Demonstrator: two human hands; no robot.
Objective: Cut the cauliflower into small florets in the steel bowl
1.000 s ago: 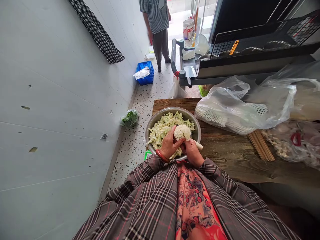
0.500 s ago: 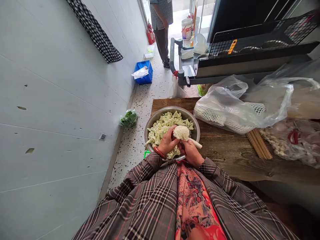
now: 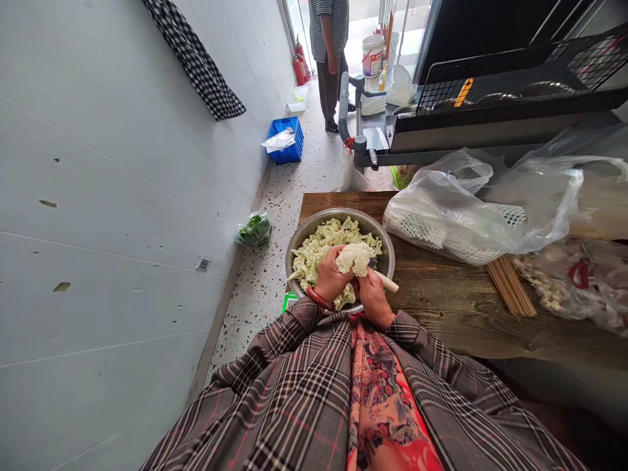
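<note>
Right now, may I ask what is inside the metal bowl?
Cauliflower pieces lie in the metal bowl, hiding its bottom; the left hand and right hand hide whatever is beneath them.

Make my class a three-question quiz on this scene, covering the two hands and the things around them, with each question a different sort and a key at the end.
1. Multiple choice. The left hand holds:
A) a fire extinguisher
B) a cauliflower piece
C) a checked cloth

2. True or false: the bag of green leaves lies on the floor.

3. Fill in: the pale handle sticks out from the ____ hand.

Key: 1. B; 2. True; 3. right
</note>
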